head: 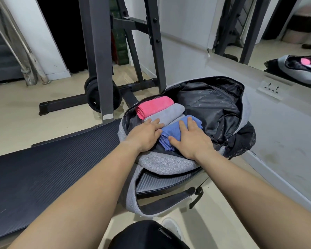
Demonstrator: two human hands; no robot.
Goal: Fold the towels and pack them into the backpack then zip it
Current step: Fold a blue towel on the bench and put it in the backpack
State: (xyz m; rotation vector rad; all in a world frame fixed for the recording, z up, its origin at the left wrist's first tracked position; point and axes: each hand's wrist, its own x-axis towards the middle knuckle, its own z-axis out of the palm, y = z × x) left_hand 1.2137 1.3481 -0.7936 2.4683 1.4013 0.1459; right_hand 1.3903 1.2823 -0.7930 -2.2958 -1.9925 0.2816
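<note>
Inside the open backpack (166, 161), I press my left hand (145, 134) and right hand (191, 141), fingers flat and spread, on the folded blue towel (171, 131) beside the grey towel (166, 114) and pink towel (153, 106). Packing step appears near complete. Next: withdraw both hands, close flap, locate zipper.

Beige floor (16, 108) — bearing backpack (169, 162), black mat (43, 177), weight rack (104, 69).
</note>
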